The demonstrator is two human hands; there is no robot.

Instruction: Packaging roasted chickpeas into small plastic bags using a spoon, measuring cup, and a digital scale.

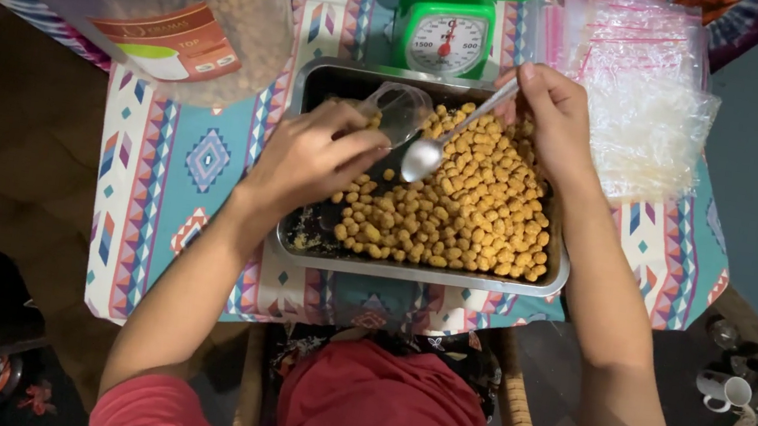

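A steel tray [296, 241] on a small patterned table holds a heap of round yellow-brown snack pieces [468, 216]. My left hand [313, 154] grips a small clear plastic bag [398, 112], held open over the tray's far left part. My right hand [551, 114] holds a metal spoon [438, 147] by its handle. The spoon's bowl hangs just right of the bag's mouth and looks empty.
A green kitchen scale [446, 30] stands behind the tray. A pile of clear plastic bags [645, 112] lies at the right. A big clear tub [190, 13] with a blue lid, filled with snacks, stands at the far left. White cups [725, 390] sit on the floor.
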